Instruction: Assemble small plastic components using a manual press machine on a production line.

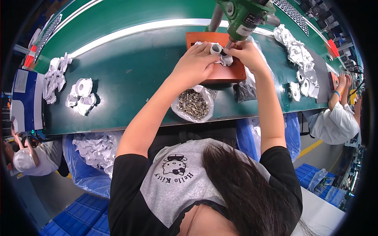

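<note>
White part [220,53] sits on the orange jig [232,70] on the green worktop [130,70], left hand [195,63] clamped on its near side, right hand [246,53] pinching it under the green driver [244,15], screw bag [193,104] just nearer.

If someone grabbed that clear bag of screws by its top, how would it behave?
The bag of screws would probably sag and change shape, since its thin plastic film is crumpled and slumped open. It likely feels heavy for its size, packed with metal screws. Tipped or pushed, it might spill, because its mouth lies open on the green belt.
</note>
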A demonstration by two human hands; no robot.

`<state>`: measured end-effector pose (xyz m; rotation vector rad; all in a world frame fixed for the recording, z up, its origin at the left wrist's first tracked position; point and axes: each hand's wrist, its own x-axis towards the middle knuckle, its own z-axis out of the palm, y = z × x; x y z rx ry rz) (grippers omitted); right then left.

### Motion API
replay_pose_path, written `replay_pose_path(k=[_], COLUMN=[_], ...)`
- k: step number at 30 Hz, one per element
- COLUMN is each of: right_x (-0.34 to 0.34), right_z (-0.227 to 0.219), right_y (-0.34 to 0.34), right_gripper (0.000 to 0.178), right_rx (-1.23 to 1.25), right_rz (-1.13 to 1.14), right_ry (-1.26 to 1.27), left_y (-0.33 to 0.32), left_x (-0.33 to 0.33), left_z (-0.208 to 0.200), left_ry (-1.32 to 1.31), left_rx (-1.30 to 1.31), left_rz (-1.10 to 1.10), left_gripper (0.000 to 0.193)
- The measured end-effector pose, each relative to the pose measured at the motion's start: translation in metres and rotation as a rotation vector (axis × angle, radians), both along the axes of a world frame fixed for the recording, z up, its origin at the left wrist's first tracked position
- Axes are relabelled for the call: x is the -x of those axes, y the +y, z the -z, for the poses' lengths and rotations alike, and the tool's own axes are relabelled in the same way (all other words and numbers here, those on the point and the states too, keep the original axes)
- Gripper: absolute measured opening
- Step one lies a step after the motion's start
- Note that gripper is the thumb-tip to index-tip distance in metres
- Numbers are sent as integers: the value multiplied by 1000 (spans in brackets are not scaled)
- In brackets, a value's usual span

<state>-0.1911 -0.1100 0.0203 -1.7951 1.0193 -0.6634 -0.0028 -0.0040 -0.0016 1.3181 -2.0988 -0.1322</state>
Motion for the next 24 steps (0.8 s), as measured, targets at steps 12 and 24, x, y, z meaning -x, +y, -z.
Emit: replay_pose_path(k=[12,24], right_x=[9,-8], right_z=[-23,-19], right_y=[34,122], right_gripper=[15,12], right_rx=[-116,480], right_rz=[132,-167], right_ry=[-146,28], left_y=[3,3], left_x=[0,1], left_z=[-5,-3], left_ry=[-3,-143], left_rx=[-64,11], left_rz=[-6,-61], left_gripper=[28,33])
